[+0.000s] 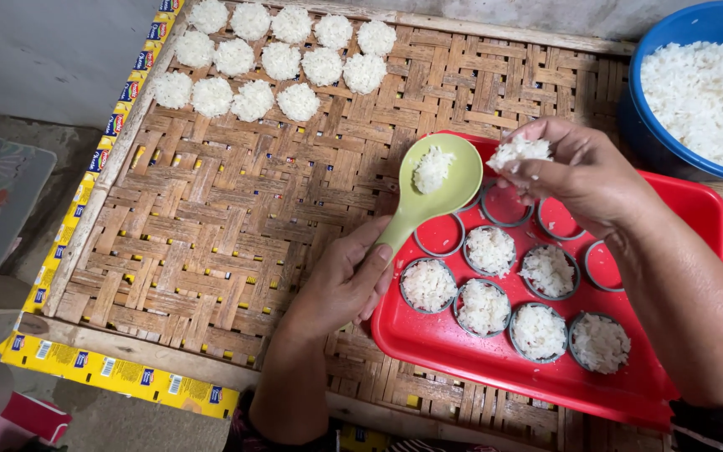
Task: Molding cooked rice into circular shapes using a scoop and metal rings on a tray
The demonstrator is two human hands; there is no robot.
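My left hand (340, 280) is closed around the handle of a light green plastic rice spoon (433, 188), bowl facing up, with a small lump of cooked rice (433, 169) sitting in it. The spoon's bowl hangs over the upper left edge of the red tray (479, 356). My right hand (583, 176) is above the tray, fingertips pinched on a clump of white rice (519, 151), just beside the spoon's bowl.

On the tray lie round ring moulds (428, 285) in rows: seven are packed with rice, the four nearest my right hand show bare red. The tray rests on a woven bamboo mat (236, 209). At the mat's far left corner, pressed rice discs (278, 59) lie in three rows. A blue basin (696, 92) of loose rice stands at the upper right, just beyond the tray.
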